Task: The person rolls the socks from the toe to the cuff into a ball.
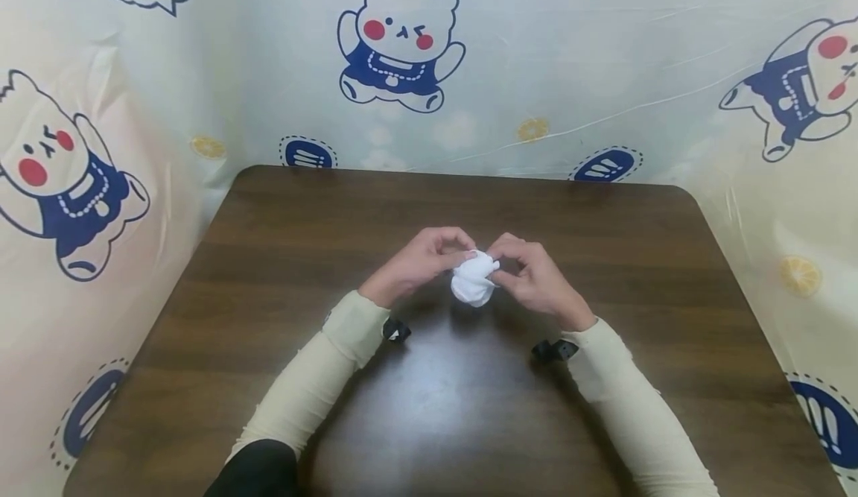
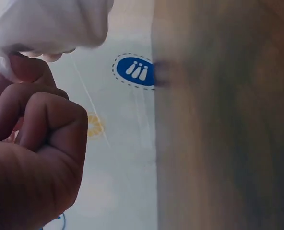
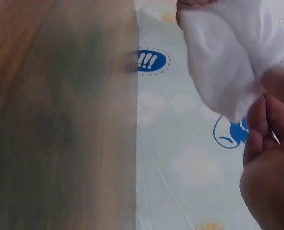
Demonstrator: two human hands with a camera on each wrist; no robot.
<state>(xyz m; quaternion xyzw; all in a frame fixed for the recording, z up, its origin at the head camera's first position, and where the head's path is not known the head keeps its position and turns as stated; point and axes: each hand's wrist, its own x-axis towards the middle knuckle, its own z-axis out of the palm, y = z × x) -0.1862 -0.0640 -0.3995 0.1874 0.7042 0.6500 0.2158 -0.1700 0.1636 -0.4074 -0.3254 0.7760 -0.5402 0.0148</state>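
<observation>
A small bundle of soft white fabric (image 1: 472, 290), folded and rounded, is held up over the table between both hands. My left hand (image 1: 427, 260) pinches its upper left side with thumb and fingertips. From the other side, my right hand (image 1: 538, 279) grips the edge with its thumb and fingers. In the right wrist view the white fabric (image 3: 221, 62) hangs in smooth folds beside the right hand (image 3: 276, 167). The left wrist view has the fabric (image 2: 60, 24) at the top, above the curled fingers of the left hand (image 2: 46, 129); part of it is cut off.
Beneath the hands lies a dark brown wooden table (image 1: 429, 407) with rounded far corners. A pale curtain (image 1: 503, 72) printed with cartoon bears surrounds its back and sides. Each wrist carries a small black camera, the left camera (image 1: 396, 330) and the right camera (image 1: 553, 351).
</observation>
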